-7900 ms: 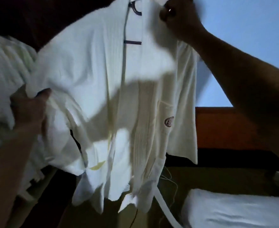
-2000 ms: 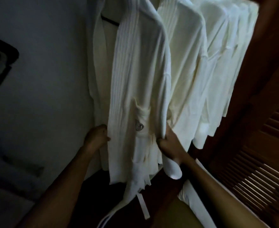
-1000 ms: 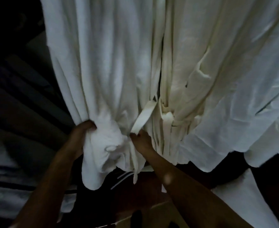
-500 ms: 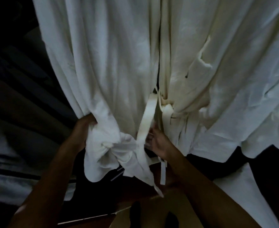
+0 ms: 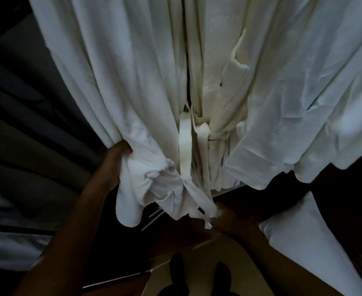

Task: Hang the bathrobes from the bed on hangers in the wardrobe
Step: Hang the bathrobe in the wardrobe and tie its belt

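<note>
Several white bathrobes hang side by side, filling the upper part of the head view. The leftmost bathrobe (image 5: 116, 77) is the one I handle. My left hand (image 5: 113, 161) grips a bunched fold of its lower hem from the left side. My right hand (image 5: 229, 221) is lower, below the hems, and holds the bottom end of the robe's belt (image 5: 185, 146), which hangs down the front opening. A neighbouring bathrobe (image 5: 225, 86) with a patch pocket hangs just right of it. Hangers and rail are out of view above.
A white folded cloth or pillow (image 5: 308, 242) lies at the lower right. The wardrobe's dark interior (image 5: 26, 124) lies to the left. A wooden edge (image 5: 116, 278) crosses the bottom, with my feet (image 5: 199, 272) on the floor below. The scene is dim.
My right hand has dropped from the front opening of the robe down to the belt's bottom end. My left hand keeps its grip on the bunched hem.
</note>
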### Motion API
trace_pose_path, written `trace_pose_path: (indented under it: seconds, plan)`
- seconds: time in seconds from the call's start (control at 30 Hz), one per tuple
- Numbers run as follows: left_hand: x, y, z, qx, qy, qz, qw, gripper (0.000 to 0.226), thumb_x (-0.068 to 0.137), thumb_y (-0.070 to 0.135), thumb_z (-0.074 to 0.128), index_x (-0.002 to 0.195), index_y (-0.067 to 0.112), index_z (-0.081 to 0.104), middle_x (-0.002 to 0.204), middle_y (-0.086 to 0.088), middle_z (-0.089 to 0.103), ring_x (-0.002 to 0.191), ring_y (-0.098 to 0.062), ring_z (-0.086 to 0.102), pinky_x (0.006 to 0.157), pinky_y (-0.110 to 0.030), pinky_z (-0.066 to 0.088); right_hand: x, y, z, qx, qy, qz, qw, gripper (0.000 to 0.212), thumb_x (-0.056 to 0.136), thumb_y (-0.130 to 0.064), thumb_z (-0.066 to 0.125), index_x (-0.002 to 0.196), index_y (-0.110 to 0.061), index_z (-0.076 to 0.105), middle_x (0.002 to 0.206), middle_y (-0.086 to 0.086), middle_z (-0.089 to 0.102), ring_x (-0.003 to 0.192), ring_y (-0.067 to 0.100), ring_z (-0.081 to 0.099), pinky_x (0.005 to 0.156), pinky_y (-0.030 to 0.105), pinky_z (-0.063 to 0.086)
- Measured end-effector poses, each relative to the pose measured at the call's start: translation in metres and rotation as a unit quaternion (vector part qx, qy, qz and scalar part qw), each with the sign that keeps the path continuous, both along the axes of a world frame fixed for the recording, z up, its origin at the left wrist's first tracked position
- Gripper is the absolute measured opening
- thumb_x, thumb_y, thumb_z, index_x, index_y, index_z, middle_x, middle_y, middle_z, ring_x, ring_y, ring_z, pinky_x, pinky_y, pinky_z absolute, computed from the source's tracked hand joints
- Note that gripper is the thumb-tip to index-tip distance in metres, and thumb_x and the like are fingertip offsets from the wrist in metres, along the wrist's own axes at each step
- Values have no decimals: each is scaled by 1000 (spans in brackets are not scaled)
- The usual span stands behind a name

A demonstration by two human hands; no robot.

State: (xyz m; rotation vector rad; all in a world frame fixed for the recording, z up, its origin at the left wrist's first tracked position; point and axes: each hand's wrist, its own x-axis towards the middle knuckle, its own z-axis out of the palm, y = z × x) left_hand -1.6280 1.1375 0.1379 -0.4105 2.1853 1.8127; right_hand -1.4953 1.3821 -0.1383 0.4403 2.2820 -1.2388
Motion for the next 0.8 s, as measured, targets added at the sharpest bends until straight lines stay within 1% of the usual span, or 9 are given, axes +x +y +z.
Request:
trace_pose_path:
  seconds: [0.13, 0.2, 0.33, 0.4, 0.53, 0.6, 0.7, 0.73, 0.8]
  plan:
    - [-3, 25, -6, 65, 36, -2, 997, 27, 105, 6, 39, 91, 12, 62, 69, 8, 72, 71, -3, 67, 75, -18, 52, 34, 20, -13, 124, 42, -74, 989, 64, 88, -62, 65, 137, -22, 49, 127, -3, 62, 116, 16, 61, 100, 35, 50]
    - [-3, 33, -9, 57, 44, -19, 997, 16, 94, 20, 56, 91, 12, 69, 75, 5, 75, 75, -6, 71, 77, -24, 51, 39, 24, 2, 52, 59, -113, 991, 54, 88, -57, 69, 126, -22, 53, 115, -5, 62, 108, 15, 63, 90, 33, 52]
    - [-6, 49, -16, 32, 43, -72, 996, 61, 69, 42, 74, 122, 11, 70, 117, -10, 74, 115, -28, 67, 98, -41, 52, 44, 33, 47, 9, 136, -157, 978, 35, 84, -36, 82, 109, -29, 59, 102, -12, 65, 98, 10, 66, 74, 24, 48]
    - [-4, 61, -15, 9, 34, -114, 993, 58, 72, 43, 72, 121, 13, 65, 113, -6, 71, 118, -33, 65, 97, -42, 53, 49, 34, 81, -23, 174, -208, 962, 36, 76, -33, 88, 101, -31, 62, 98, -12, 67, 91, 1, 65, 71, 24, 50]
    - [5, 84, -14, -45, 53, -180, 981, 65, 80, 47, 79, 135, 20, 57, 122, 7, 65, 115, -17, 63, 105, -33, 46, 53, 20, 151, -125, 247, -283, 918, 66, 73, -24, 91, 129, -29, 58, 118, -17, 65, 104, -12, 61, 78, 14, 53]
    - [13, 95, -5, -70, 91, -237, 965, 63, 87, 43, 77, 141, 21, 53, 126, 7, 61, 116, -11, 58, 99, -24, 40, 48, 4, 173, -123, 273, -277, 913, 78, 74, -27, 90, 140, -34, 48, 131, -18, 58, 114, -11, 57, 89, 14, 52]
    - [21, 105, 3, -101, 140, -354, 919, 74, 81, 61, 75, 141, 22, 56, 133, 3, 64, 123, -12, 60, 102, -24, 45, 24, -26, 193, 7, 275, -235, 932, 104, 63, -53, 91, 150, -34, 37, 143, -19, 42, 128, -3, 43, 102, 18, 40]
    - [22, 103, 8, -91, 153, -404, 897, 75, 78, 68, 72, 138, 25, 58, 128, 6, 67, 121, -10, 63, 99, -22, 49, 13, -37, 198, 43, 284, -233, 929, 102, 61, -54, 92, 147, -29, 42, 141, -14, 45, 127, 2, 44, 104, 23, 40]
    - [19, 94, 19, -67, 157, -496, 851, 66, 82, 69, 69, 134, 29, 61, 119, 14, 70, 115, -5, 66, 93, -21, 54, -8, -53, 207, 83, 335, -259, 902, 57, 75, -41, 87, 124, -26, 62, 124, -5, 61, 116, 13, 58, 98, 30, 49]
